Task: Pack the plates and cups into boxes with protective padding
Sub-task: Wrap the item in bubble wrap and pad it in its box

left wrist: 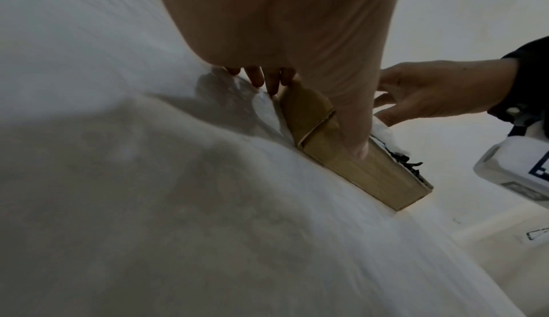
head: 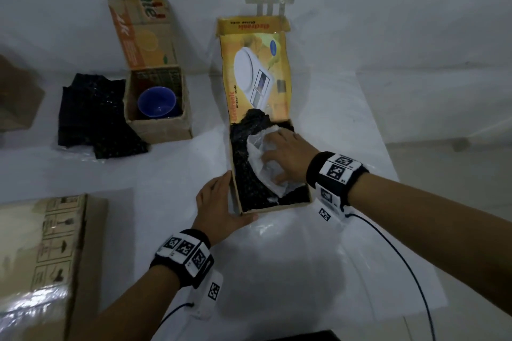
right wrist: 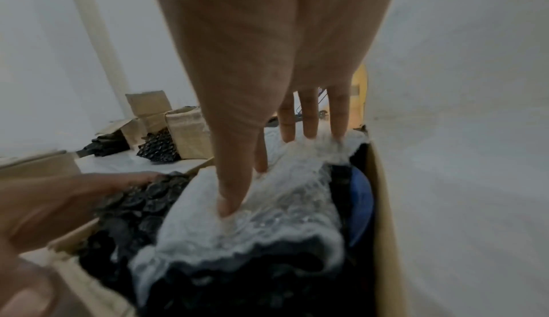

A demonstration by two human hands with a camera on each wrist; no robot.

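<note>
Right hand [head: 288, 155] flat, fingers spread, pressing the clear bubble wrap [head: 263, 159] down into the scale box [head: 273, 209], on top of black padding [head: 246, 174]. Left hand [head: 219, 202] lies open against the box's near-left corner, thumb along its front wall. The box's long axis runs away from the person, lid flung back.

Open yellow box [head: 277, 209] — black padding [head: 249, 174], white wrap [head: 263, 152] inside

Cardboard box [head: 273, 210] matt; bubble wrap [head: 266, 158] clear, glossy.
</note>
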